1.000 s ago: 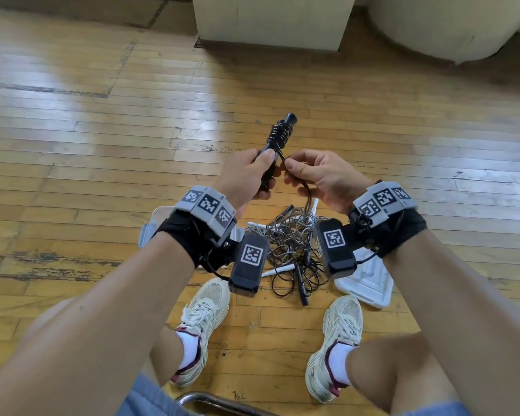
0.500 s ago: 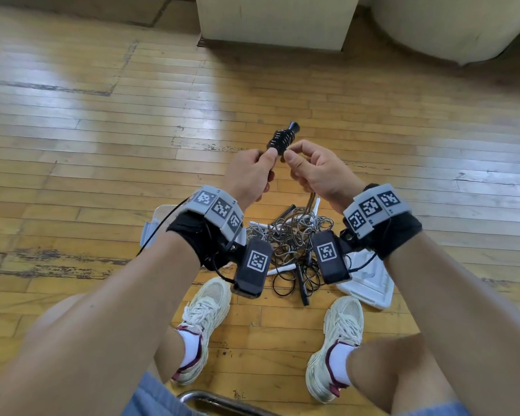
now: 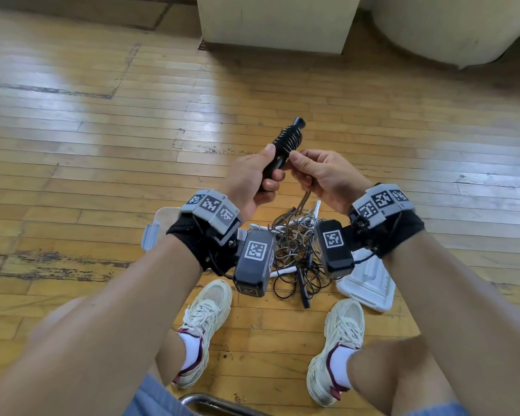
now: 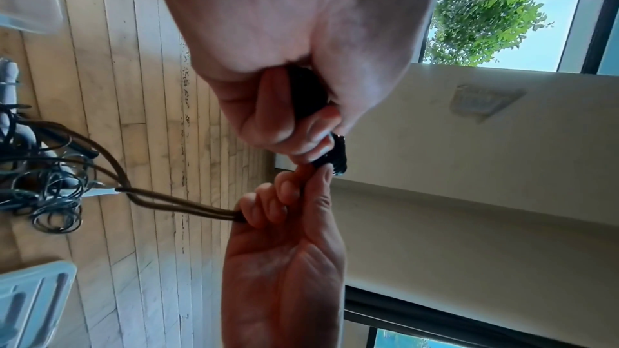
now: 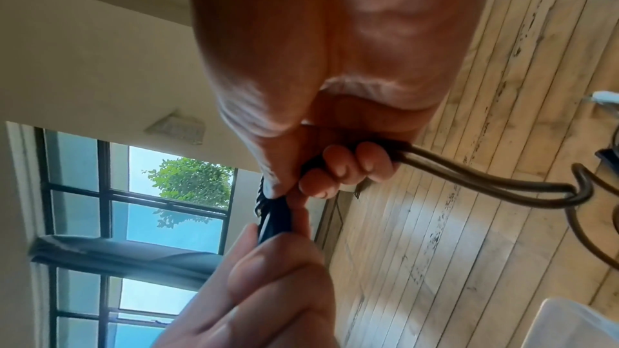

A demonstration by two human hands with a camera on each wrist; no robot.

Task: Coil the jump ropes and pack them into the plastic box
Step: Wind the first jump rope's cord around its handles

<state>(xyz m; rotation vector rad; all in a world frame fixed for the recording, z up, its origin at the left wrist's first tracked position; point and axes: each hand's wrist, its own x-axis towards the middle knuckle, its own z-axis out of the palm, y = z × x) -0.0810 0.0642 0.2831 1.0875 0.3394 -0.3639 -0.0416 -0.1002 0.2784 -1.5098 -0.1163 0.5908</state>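
Both hands (image 3: 252, 181) (curled) on handle (image 3: 282, 148)

— What lies underfoot?
— A worn, yellow-brown wooden plank floor (image 3: 102, 121), glossy where light falls on it, with dark scuffed patches where the finish has flaked.

— And beyond it?
— A cream square pillar base (image 3: 276, 22) standing on the planks, with a rounded cream column base (image 3: 451, 28) well apart to its right.

— Anything nearer?
— A curved chrome metal tube (image 3: 210, 400) at the bottom edge.

— Higher up?
— A dark-framed window (image 5: 134, 189) with green tree leaves (image 4: 482, 28) and blue sky outside, under a cream wall.
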